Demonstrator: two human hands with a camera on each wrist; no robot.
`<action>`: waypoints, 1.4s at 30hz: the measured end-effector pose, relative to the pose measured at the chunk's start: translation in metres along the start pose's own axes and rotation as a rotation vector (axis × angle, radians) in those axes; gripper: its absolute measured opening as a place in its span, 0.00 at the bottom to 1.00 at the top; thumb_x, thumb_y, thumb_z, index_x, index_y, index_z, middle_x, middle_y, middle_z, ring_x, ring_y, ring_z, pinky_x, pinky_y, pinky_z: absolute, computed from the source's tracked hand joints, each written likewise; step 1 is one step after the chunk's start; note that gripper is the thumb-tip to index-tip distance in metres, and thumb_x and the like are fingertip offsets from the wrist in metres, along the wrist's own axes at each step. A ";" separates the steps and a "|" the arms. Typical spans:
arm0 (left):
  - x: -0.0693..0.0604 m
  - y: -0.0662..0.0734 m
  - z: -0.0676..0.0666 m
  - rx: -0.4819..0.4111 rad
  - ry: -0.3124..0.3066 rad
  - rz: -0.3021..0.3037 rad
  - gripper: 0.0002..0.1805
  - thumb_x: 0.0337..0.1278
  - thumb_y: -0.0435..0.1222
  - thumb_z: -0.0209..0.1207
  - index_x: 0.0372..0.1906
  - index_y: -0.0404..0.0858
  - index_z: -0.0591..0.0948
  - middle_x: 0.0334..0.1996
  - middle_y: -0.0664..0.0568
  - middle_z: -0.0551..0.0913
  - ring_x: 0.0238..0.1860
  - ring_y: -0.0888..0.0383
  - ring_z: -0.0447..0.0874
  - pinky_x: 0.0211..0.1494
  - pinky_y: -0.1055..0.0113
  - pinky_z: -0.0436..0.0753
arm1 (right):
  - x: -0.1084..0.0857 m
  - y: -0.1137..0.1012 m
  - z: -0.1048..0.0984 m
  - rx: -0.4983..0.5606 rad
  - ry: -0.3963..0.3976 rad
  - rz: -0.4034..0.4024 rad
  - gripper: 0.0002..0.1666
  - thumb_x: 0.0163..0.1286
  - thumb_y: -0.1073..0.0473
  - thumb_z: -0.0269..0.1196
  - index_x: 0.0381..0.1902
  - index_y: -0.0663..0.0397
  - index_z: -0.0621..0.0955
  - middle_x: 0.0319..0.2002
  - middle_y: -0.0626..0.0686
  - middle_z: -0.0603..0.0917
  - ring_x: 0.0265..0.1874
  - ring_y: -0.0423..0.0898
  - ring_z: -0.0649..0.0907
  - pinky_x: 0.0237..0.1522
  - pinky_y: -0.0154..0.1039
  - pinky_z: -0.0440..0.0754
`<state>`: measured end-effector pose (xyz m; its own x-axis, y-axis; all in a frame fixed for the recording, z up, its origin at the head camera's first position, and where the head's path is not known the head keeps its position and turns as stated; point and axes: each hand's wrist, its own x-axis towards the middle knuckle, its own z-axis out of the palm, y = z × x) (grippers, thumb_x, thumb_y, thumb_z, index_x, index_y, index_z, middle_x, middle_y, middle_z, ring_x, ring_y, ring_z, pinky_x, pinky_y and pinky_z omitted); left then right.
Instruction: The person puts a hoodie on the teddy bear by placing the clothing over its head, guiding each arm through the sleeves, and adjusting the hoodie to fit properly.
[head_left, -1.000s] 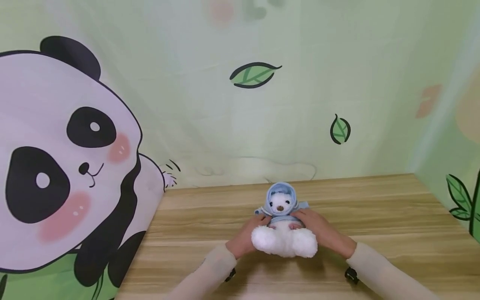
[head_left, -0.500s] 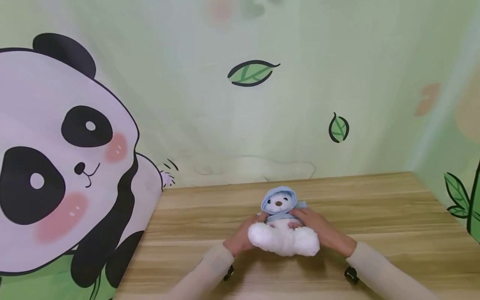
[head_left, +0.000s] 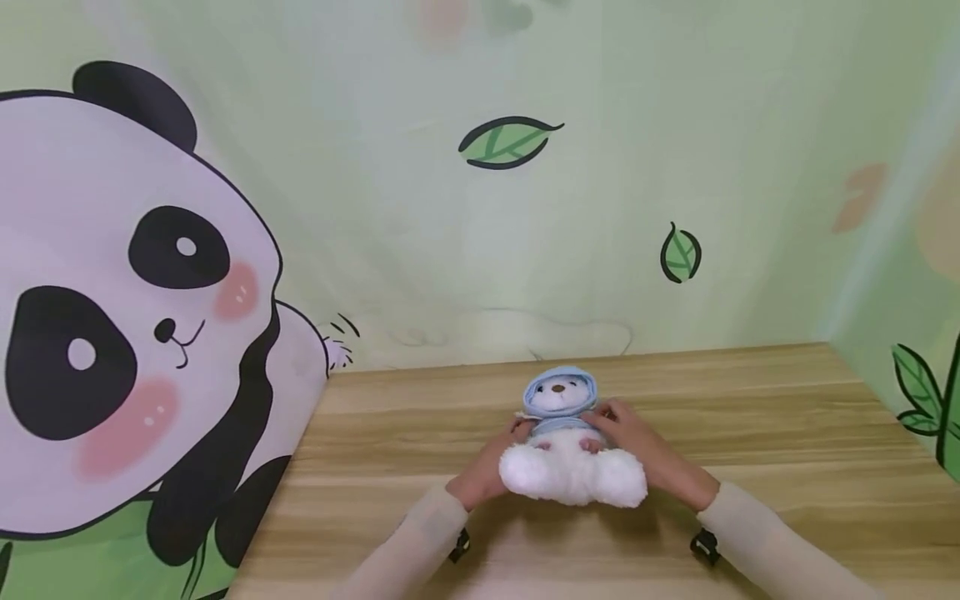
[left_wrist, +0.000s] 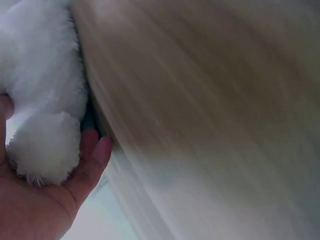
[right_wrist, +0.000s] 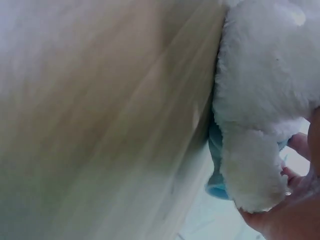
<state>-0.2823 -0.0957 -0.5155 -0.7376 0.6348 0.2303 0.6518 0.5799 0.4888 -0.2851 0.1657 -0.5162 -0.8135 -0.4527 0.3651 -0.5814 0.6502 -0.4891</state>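
A person's hands hold a white plush bear [head_left: 573, 467] upright or leaning back at the desk [head_left: 390, 467], somewhat right of center in the head view and toward the far edge. Its face, framed by a pale blue hood [head_left: 562, 372], tips upward; its legs spread toward the person.

The left hand [head_left: 487, 467] grasps one side of the bear, its fingers [left_wrist: 100, 150] curled round the fur in the left wrist view. The right hand [head_left: 637, 442] grips the other side, its fingers bent at the blue top [head_left: 564, 424] just below the hood. The matching holds, one per flank, likely balance a soft body that could sag or roll if held from one side only, and they leave the face and belly uncovered. Gripping at the top rather than the head probably gives control of the trunk, while the head, untouched from what shows, seems free to tilt.

The right wrist view catches blue cloth [right_wrist: 219, 191] beside the fur, near the desk. Whether the bear's weight rests on the wood or in the hands, the pictures do not settle.

Pale sleeves [head_left: 783, 537] reach in from the near side. Behind, a backdrop [head_left: 375, 208] carries a large printed panda [head_left: 210, 187] and green leaves [head_left: 681, 254].
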 end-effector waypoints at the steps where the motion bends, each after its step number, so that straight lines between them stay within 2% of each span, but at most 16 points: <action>1: 0.001 0.000 0.000 -0.019 0.015 -0.046 0.37 0.57 0.43 0.66 0.67 0.33 0.66 0.62 0.37 0.69 0.60 0.44 0.74 0.62 0.53 0.77 | 0.001 0.000 0.000 -0.025 0.040 -0.021 0.22 0.63 0.51 0.68 0.52 0.55 0.81 0.44 0.55 0.80 0.43 0.49 0.79 0.44 0.41 0.79; 2: 0.002 0.001 0.000 -0.056 0.033 -0.101 0.36 0.60 0.45 0.65 0.68 0.34 0.66 0.62 0.37 0.68 0.60 0.44 0.74 0.62 0.52 0.77 | 0.001 0.000 -0.001 -0.053 0.080 -0.046 0.23 0.61 0.50 0.69 0.51 0.55 0.82 0.43 0.54 0.81 0.41 0.49 0.79 0.43 0.41 0.79; 4: 0.004 0.002 0.000 -0.136 0.074 -0.212 0.36 0.62 0.48 0.62 0.67 0.32 0.65 0.60 0.36 0.69 0.58 0.44 0.74 0.62 0.51 0.76 | 0.001 0.000 -0.005 -0.188 0.146 -0.139 0.25 0.58 0.51 0.71 0.51 0.57 0.82 0.43 0.56 0.81 0.42 0.51 0.81 0.45 0.46 0.80; 8: 0.002 0.002 -0.004 -0.287 0.151 -0.439 0.35 0.62 0.53 0.60 0.60 0.29 0.68 0.51 0.37 0.76 0.51 0.46 0.77 0.57 0.51 0.77 | 0.001 0.001 -0.015 -0.164 0.140 -0.137 0.24 0.59 0.54 0.71 0.51 0.58 0.81 0.42 0.54 0.81 0.41 0.50 0.82 0.44 0.46 0.81; 11: -0.005 0.000 -0.007 -0.378 0.095 -0.558 0.32 0.62 0.55 0.59 0.53 0.28 0.74 0.40 0.41 0.82 0.39 0.51 0.81 0.45 0.56 0.82 | 0.000 0.001 -0.022 -0.099 0.082 -0.118 0.20 0.63 0.57 0.69 0.52 0.57 0.81 0.43 0.52 0.81 0.37 0.48 0.82 0.40 0.43 0.82; 14: -0.010 -0.003 -0.007 -0.536 -0.006 -0.606 0.28 0.63 0.53 0.58 0.48 0.30 0.78 0.31 0.48 0.82 0.28 0.57 0.81 0.35 0.60 0.84 | 0.000 0.001 -0.026 -0.024 0.010 -0.089 0.20 0.64 0.57 0.68 0.53 0.56 0.81 0.44 0.51 0.82 0.36 0.46 0.83 0.37 0.40 0.82; 16: -0.012 -0.003 -0.005 -0.662 -0.056 -0.604 0.25 0.63 0.51 0.59 0.49 0.32 0.79 0.29 0.51 0.82 0.26 0.60 0.81 0.32 0.62 0.85 | 0.001 0.002 -0.027 0.032 -0.039 -0.093 0.22 0.64 0.57 0.68 0.54 0.56 0.80 0.45 0.52 0.82 0.35 0.46 0.83 0.36 0.39 0.82; 19: -0.012 -0.001 -0.001 -0.803 -0.065 -0.552 0.23 0.63 0.45 0.60 0.55 0.34 0.77 0.37 0.53 0.81 0.34 0.62 0.80 0.37 0.67 0.83 | 0.003 0.002 -0.026 0.054 -0.080 -0.148 0.26 0.62 0.57 0.69 0.56 0.59 0.78 0.46 0.55 0.81 0.35 0.46 0.82 0.35 0.38 0.83; 23: -0.010 0.005 0.004 -0.874 -0.011 -0.474 0.30 0.65 0.42 0.58 0.68 0.38 0.65 0.57 0.44 0.78 0.50 0.57 0.77 0.46 0.68 0.79 | 0.004 0.000 -0.022 -0.081 -0.034 -0.236 0.30 0.59 0.56 0.72 0.57 0.61 0.79 0.48 0.57 0.80 0.42 0.50 0.81 0.42 0.43 0.82; 26: -0.006 0.009 0.006 -0.913 0.045 -0.446 0.34 0.68 0.42 0.55 0.72 0.41 0.55 0.67 0.37 0.68 0.59 0.51 0.75 0.50 0.65 0.80 | 0.005 -0.003 -0.019 -0.150 -0.014 -0.217 0.32 0.57 0.54 0.73 0.58 0.60 0.79 0.52 0.57 0.80 0.50 0.54 0.80 0.50 0.49 0.80; 28: -0.004 0.012 0.006 -0.933 0.077 -0.445 0.32 0.70 0.42 0.53 0.71 0.43 0.54 0.70 0.36 0.64 0.61 0.48 0.74 0.50 0.62 0.81 | 0.007 -0.006 -0.017 -0.127 -0.036 -0.180 0.34 0.57 0.54 0.73 0.60 0.59 0.76 0.55 0.58 0.79 0.50 0.54 0.81 0.50 0.49 0.81; 33: -0.001 0.012 0.004 -0.937 0.184 -0.449 0.22 0.73 0.42 0.45 0.67 0.44 0.61 0.69 0.40 0.64 0.63 0.46 0.71 0.52 0.57 0.80 | 0.010 -0.012 -0.011 0.009 -0.067 -0.104 0.37 0.58 0.57 0.73 0.63 0.60 0.72 0.55 0.60 0.76 0.43 0.51 0.83 0.42 0.40 0.85; 36: -0.001 0.010 0.001 -0.935 0.297 -0.444 0.22 0.71 0.38 0.43 0.66 0.41 0.64 0.69 0.42 0.65 0.66 0.46 0.67 0.55 0.58 0.76 | 0.012 -0.017 -0.007 0.066 -0.017 -0.052 0.38 0.56 0.60 0.74 0.63 0.60 0.71 0.51 0.59 0.78 0.40 0.49 0.84 0.38 0.38 0.85; 39: 0.000 0.013 -0.003 -0.934 0.397 -0.447 0.23 0.71 0.37 0.48 0.67 0.37 0.65 0.68 0.41 0.67 0.67 0.47 0.67 0.62 0.59 0.73 | 0.014 -0.021 -0.001 0.108 0.043 -0.016 0.41 0.53 0.68 0.72 0.65 0.62 0.69 0.45 0.58 0.80 0.38 0.48 0.83 0.37 0.36 0.84; 40: 0.001 0.015 -0.005 -0.932 0.402 -0.458 0.25 0.70 0.39 0.51 0.68 0.37 0.65 0.68 0.41 0.68 0.68 0.47 0.67 0.65 0.58 0.72 | 0.016 -0.022 0.000 0.121 0.056 -0.015 0.43 0.52 0.70 0.72 0.66 0.63 0.68 0.43 0.57 0.81 0.38 0.48 0.83 0.37 0.36 0.84; 42: 0.004 0.020 -0.008 -0.935 0.368 -0.482 0.31 0.69 0.46 0.54 0.71 0.39 0.63 0.70 0.42 0.66 0.69 0.47 0.66 0.68 0.55 0.70 | 0.018 -0.024 0.003 0.154 0.064 -0.015 0.45 0.50 0.73 0.71 0.67 0.64 0.66 0.43 0.59 0.80 0.38 0.50 0.83 0.37 0.37 0.85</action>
<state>-0.2736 -0.0863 -0.4981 -0.9860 0.1669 0.0049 0.0074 0.0144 0.9999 -0.2854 0.1401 -0.5006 -0.8050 -0.4185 0.4204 -0.5928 0.5406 -0.5970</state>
